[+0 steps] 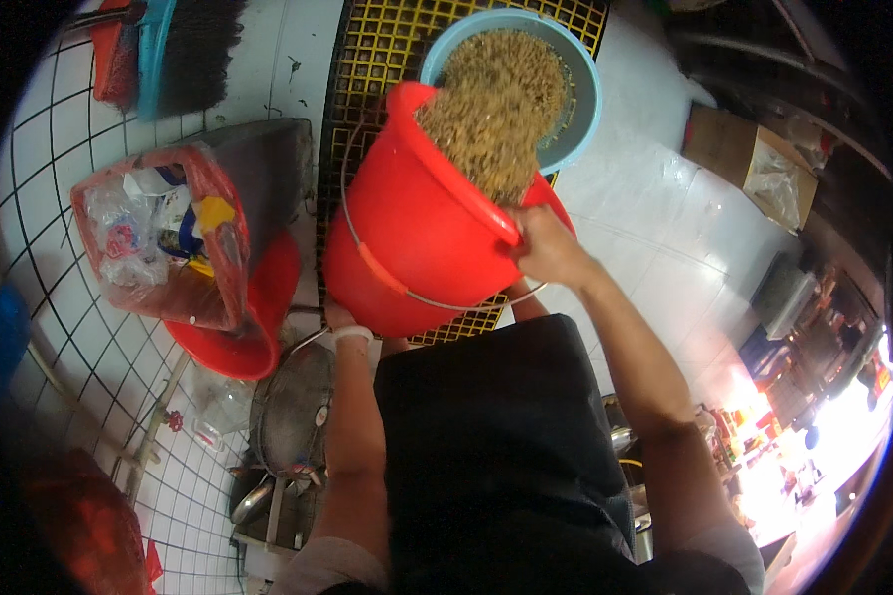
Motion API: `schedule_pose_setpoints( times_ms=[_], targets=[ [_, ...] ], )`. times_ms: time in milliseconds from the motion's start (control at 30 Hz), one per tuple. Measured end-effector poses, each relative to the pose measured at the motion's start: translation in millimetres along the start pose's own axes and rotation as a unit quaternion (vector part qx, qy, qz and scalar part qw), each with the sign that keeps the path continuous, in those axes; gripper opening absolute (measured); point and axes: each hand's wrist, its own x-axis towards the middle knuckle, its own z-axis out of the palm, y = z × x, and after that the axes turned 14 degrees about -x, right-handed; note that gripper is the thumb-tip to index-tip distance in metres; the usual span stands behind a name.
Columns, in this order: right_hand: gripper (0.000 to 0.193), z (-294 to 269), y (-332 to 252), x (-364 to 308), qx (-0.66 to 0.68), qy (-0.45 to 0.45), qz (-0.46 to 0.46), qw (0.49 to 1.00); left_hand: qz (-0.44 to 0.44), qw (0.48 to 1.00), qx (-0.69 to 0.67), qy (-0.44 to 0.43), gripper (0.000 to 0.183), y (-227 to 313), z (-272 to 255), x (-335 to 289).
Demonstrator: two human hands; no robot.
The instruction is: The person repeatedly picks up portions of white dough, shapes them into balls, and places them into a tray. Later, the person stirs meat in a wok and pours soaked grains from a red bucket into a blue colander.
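A large red bucket (397,228) is tipped forward, its mouth over a light blue basin (593,109). Brown, grainy loose stuff (496,109), blurred by motion, pours from the bucket into the basin; I cannot tell its exact kind. My right hand (551,248) is closed around the bucket's rim on the right. Low on the bucket's left side, by its base, my left hand (340,319) holds it up, with its fingers partly hidden. The wire handle with its red grip (379,266) hangs across the bucket's near side.
Yellow and black grating (367,79) lies under the basin, beside pale floor tiles (635,238). On the left stand a lined rubbish bin (233,288) full of wrappers, and a broom (198,55). A cardboard box (729,144) sits on the right. A round mesh strainer (293,407) is near my left forearm.
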Motion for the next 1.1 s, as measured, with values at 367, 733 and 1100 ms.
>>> schedule_pose_setpoints(
  times_ms=[367,733,1100],
  targets=[
    [0.032,-74.7,48.9,43.2,0.107,0.000,0.079,0.991,-0.028,0.973,-0.228,0.030,0.044,117.1,5.2,6.0],
    [0.034,-62.9,63.1,24.6,0.134,0.039,0.058,0.988,-0.064,0.936,-0.348,0.000,0.051,155.0,5.6,32.9],
    [0.020,-26.2,13.3,11.0,-0.090,0.161,0.190,0.964,-0.089,0.949,-0.264,0.144,0.061,173.2,11.3,-5.8]
  ],
)
